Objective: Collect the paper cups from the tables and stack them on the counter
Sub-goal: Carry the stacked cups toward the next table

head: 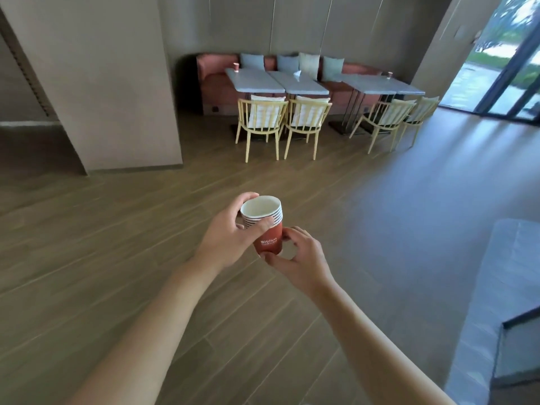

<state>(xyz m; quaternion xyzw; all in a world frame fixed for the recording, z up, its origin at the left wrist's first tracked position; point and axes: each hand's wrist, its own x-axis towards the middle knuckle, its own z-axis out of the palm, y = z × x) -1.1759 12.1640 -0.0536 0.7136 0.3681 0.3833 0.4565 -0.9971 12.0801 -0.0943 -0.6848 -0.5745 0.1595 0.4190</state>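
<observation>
I am gripping a nested stack (264, 222) of cups in my left hand (230, 238), my right hand (298, 255) pinching its base. Two cups, one (236, 66) and another (390, 74), are waiting on the far tables (257, 83); stacking on the counter remains.

red paper cup stack (268, 233): white "hilton" logo on outer cup's side; smaller line beneath, too blurred to read.
</observation>
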